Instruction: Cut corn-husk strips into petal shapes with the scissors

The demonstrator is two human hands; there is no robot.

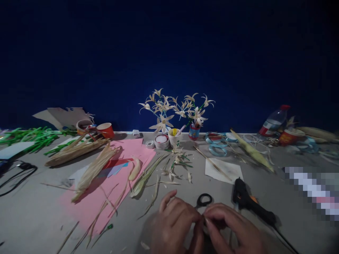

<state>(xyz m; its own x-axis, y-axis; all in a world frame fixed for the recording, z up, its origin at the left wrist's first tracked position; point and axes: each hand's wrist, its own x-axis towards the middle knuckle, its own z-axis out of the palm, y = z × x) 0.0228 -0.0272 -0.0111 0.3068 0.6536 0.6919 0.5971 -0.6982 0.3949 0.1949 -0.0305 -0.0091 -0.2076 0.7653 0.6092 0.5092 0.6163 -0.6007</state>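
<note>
My left hand (173, 222) and my right hand (229, 227) meet at the bottom middle of the view, fingertips pinched together around something small that I cannot make out. Black-handled scissors (203, 200) lie on the table just beyond the fingers. A black glue gun (250, 201) rests to the right of my right hand, its cord running off to the lower right. Loose pale husk strips (155, 188) lie ahead of my left hand.
A pink sheet (106, 197) with bundles of dried husk (92, 171) lies at left. Handmade white flowers (176, 109) stand in small cups at the back. Tape rolls (217, 143), a white paper (222, 170), a bottle (274, 121) and green stems (31, 137) lie around.
</note>
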